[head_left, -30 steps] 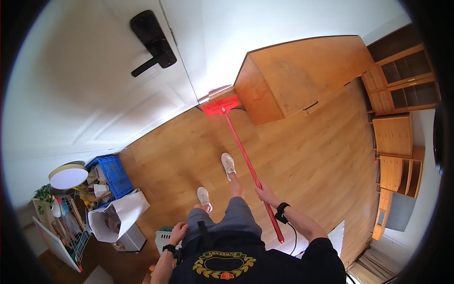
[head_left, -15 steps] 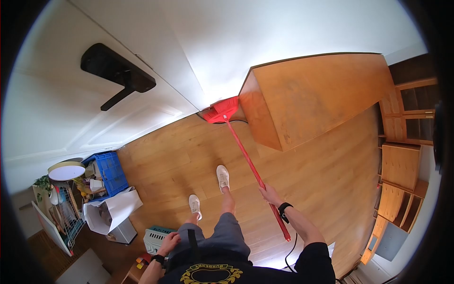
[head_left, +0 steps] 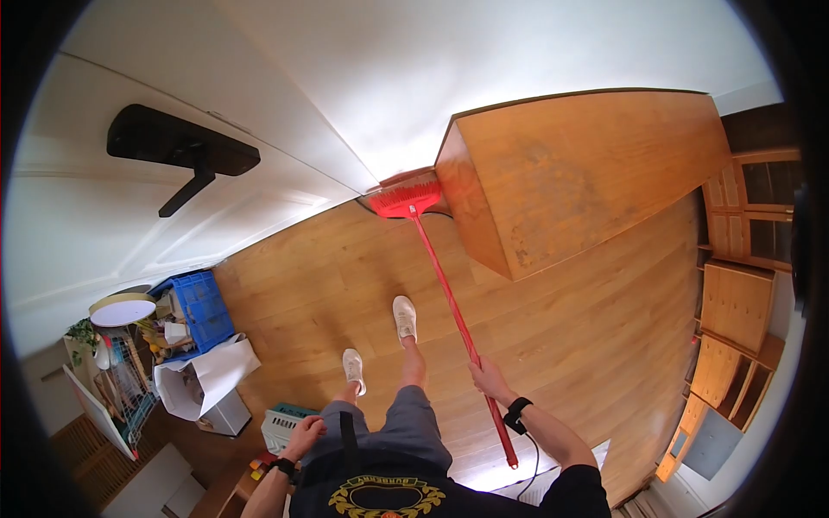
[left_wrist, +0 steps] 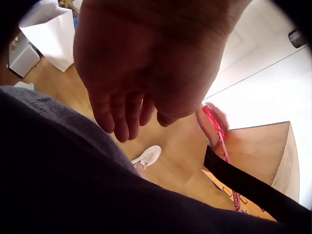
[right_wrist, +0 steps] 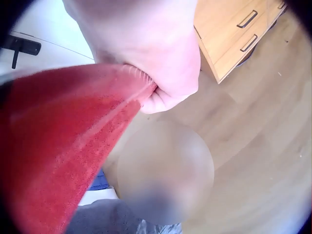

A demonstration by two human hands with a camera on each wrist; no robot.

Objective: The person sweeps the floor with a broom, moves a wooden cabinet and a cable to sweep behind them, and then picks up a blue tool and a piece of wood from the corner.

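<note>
A red broom (head_left: 449,298) reaches from my right hand (head_left: 486,376) to the floor by the wall, its bristle head (head_left: 404,198) lying between the white door and a wooden cabinet (head_left: 570,173). My right hand grips the broom handle (right_wrist: 63,161) near its upper end. My left hand (head_left: 307,429) hangs beside my hip with loosely curled fingers (left_wrist: 124,114) and holds nothing. The broom head (left_wrist: 210,124) shows behind it in the left wrist view.
A white door with a black handle (head_left: 177,151) stands at the left. A blue crate (head_left: 200,306), a white paper bag (head_left: 203,380), a grey basket (head_left: 285,427) and a cluttered rack sit at lower left. Wooden drawers (head_left: 730,311) line the right wall. My two white shoes (head_left: 403,317) stand on the wood floor.
The broom head has shifted slightly along the wall by the cabinet corner. My view has tipped and I have stepped a little; my right hand keeps its grip.
</note>
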